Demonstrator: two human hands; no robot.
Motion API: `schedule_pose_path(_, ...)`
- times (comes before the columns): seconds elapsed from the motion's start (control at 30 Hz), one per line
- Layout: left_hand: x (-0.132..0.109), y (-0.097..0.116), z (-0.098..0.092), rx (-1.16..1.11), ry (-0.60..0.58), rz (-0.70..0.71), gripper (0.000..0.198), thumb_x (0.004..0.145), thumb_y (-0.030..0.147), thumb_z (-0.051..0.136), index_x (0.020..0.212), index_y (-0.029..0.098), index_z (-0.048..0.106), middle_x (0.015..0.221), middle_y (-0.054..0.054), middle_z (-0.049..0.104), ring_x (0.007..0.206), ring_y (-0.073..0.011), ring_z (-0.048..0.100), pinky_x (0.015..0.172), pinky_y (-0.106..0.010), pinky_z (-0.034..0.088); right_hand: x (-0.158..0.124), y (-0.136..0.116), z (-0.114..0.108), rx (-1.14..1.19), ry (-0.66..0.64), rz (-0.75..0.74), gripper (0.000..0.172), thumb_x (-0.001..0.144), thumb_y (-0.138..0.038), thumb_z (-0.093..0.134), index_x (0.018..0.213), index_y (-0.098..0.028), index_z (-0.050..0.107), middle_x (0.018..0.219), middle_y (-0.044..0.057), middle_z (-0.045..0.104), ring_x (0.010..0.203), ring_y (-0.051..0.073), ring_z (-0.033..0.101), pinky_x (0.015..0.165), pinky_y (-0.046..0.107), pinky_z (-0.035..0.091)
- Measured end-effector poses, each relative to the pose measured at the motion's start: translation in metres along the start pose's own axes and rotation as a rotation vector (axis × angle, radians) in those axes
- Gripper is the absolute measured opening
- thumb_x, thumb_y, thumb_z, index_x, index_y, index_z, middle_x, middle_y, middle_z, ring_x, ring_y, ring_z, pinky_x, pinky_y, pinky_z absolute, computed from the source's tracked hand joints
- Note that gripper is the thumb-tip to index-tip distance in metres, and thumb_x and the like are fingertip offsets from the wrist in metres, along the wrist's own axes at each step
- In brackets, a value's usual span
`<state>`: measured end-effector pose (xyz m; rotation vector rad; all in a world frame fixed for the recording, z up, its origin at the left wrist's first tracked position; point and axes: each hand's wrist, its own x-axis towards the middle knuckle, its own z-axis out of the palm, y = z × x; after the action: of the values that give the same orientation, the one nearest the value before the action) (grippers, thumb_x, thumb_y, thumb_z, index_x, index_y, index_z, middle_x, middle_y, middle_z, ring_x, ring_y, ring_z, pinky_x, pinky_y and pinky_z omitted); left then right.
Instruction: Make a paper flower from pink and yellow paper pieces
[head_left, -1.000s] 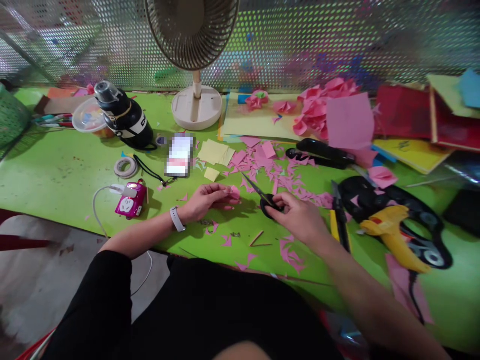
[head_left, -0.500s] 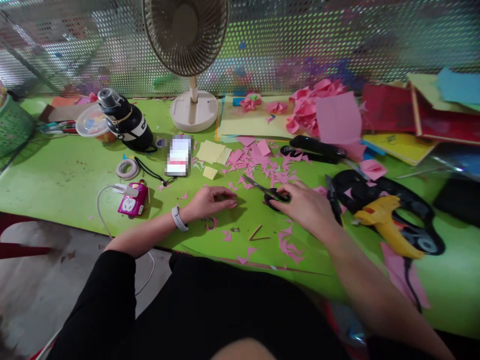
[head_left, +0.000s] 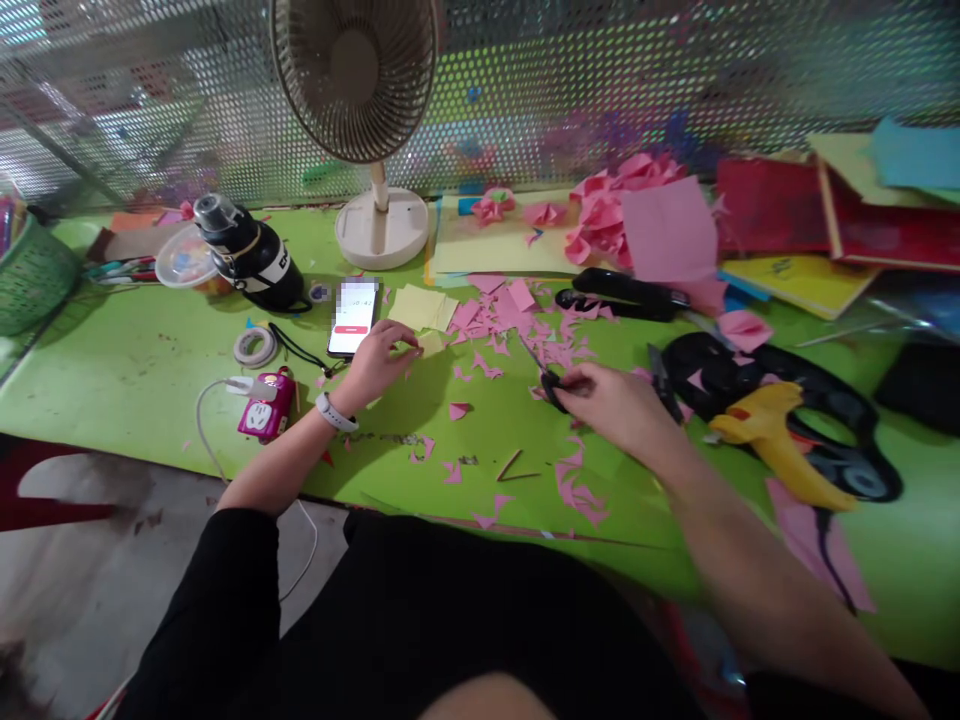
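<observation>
The scissors [head_left: 553, 382] in my right hand [head_left: 615, 408] have matt black plastic handles and thin metal blades. My left hand [head_left: 375, 362] touches matt yellow paper squares [head_left: 424, 308]. The green table top [head_left: 135, 350] looks smooth and dull, the phone [head_left: 352, 318] screen is glossy, and the scraps [head_left: 517, 310] are pink paper.

A patch of bare green table [head_left: 487, 440] is lying open between the left hand [head_left: 379, 360] and the right hand [head_left: 611, 405], with only a few pink scraps [head_left: 457, 410] and two thin sticks [head_left: 514, 465] dotting it. The phone [head_left: 352, 315], tape roll [head_left: 255, 347] and pink socket block [head_left: 264, 405] are crowding the left hand's outer side. The scissors [head_left: 551, 385] in the right hand are jutting toward the gap. Just right of that hand, a black-handled tool [head_left: 664, 375] and the yellow glue gun [head_left: 780, 445] are blocking the way.
</observation>
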<state>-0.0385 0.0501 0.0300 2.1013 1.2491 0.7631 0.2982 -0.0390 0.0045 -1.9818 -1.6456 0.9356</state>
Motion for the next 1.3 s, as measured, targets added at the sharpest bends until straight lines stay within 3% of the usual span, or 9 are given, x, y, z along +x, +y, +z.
schedule_pose_path(0.17,-0.011,0.018,0.012,-0.237,0.035,0.156,0.009,0.094,0.026,0.071,0.096,0.017,0.07,0.122,-0.012,0.069,0.116,-0.02,0.065,0.102,-0.041,0.057,-0.003,-0.002,0.011,0.663,-0.129,0.023,0.075,0.068,-0.059,0.088,0.127,-0.025,0.056,0.098,0.006,0.078,0.08,0.027,0.077,0.07,0.043,0.066)
schedule_pose_path(0.3,-0.025,0.032,0.025,-0.299,-0.011,0.274,0.01,0.092,0.028,0.075,0.096,0.019,0.073,0.128,-0.012,0.068,0.124,-0.023,0.064,0.109,-0.047,0.054,-0.017,-0.024,0.022,0.819,-0.234,0.018,0.098,0.072,-0.045,0.089,0.153,-0.034,0.035,0.106,0.003,0.077,0.077,0.023,0.076,0.073,0.042,0.068)
schedule_pose_path(0.43,-0.037,0.041,0.034,-0.366,-0.163,0.268,0.01,0.094,0.028,0.073,0.097,0.019,0.076,0.132,-0.015,0.067,0.126,-0.0238,0.065,0.108,-0.043,0.054,-0.032,-0.042,0.026,0.828,-0.25,-0.007,0.102,0.074,-0.041,0.086,0.159,-0.035,0.03,0.108,0.004,0.076,0.077,0.021,0.075,0.069,0.037,0.067)
schedule_pose_path(0.53,-0.042,0.045,0.038,-0.463,-0.242,0.188,0.013,0.094,0.028,0.072,0.094,0.016,0.076,0.132,-0.018,0.067,0.127,-0.0253,0.065,0.108,-0.042,0.054,-0.037,-0.046,0.028,0.777,-0.23,-0.026,0.102,0.076,-0.042,0.084,0.16,-0.033,0.028,0.107,0.005,0.075,0.075,0.019,0.073,0.062,0.031,0.064)
schedule_pose_path(0.67,-0.045,0.046,0.045,-0.705,-0.304,-0.065,0.027,0.09,0.039,0.077,0.095,0.013,0.073,0.134,-0.019,0.067,0.121,-0.0254,0.069,0.096,-0.036,0.059,-0.041,-0.045,0.032,0.72,-0.192,-0.07,0.097,0.076,-0.043,0.083,0.159,-0.03,0.033,0.105,0.006,0.075,0.077,0.018,0.072,0.063,0.029,0.062)
schedule_pose_path(0.83,-0.044,0.049,0.049,-0.983,-0.424,-0.378,0.048,0.075,0.047,0.089,0.098,0.014,0.064,0.088,-0.006,0.076,0.08,-0.0148,0.075,0.077,-0.027,0.061,-0.048,-0.049,0.034,0.701,-0.187,-0.088,0.093,0.077,-0.043,0.082,0.157,-0.03,0.037,0.105,0.007,0.075,0.078,0.02,0.071,0.064,0.031,0.063)
schedule_pose_path(1.0,-0.041,0.057,0.043,-1.065,-0.4,-0.467,0.071,0.066,0.039,0.096,0.124,0.015,0.062,0.082,-0.001,0.076,0.071,-0.0128,0.074,0.072,-0.025,0.061,-0.05,-0.054,0.033,0.697,-0.184,-0.079,0.081,0.077,-0.043,0.082,0.149,-0.03,0.047,0.103,0.006,0.074,0.079,0.02,0.07,0.067,0.034,0.064)
schedule_pose_path(1.17,-0.042,0.059,0.044,-1.063,-0.422,-0.554,0.053,0.061,0.042,0.097,0.094,0.009,0.07,0.079,-0.002,0.076,0.061,-0.0075,0.07,0.059,-0.017,0.057,-0.049,-0.055,0.034,0.676,-0.189,-0.088,0.074,0.076,-0.043,0.082,0.142,-0.028,0.053,0.104,0.007,0.073,0.08,0.021,0.07,0.069,0.037,0.065)
schedule_pose_path(1.3,-0.044,0.057,0.045,-1.056,-0.415,-0.615,0.053,0.062,0.043,0.096,0.092,0.011,0.066,0.076,-0.001,0.076,0.059,-0.0084,0.071,0.052,-0.014,0.054,-0.05,-0.054,0.037,0.671,-0.183,-0.109,0.075,0.077,-0.044,0.082,0.144,-0.025,0.052,0.104,0.008,0.073,0.079,0.02,0.07,0.067,0.035,0.065)
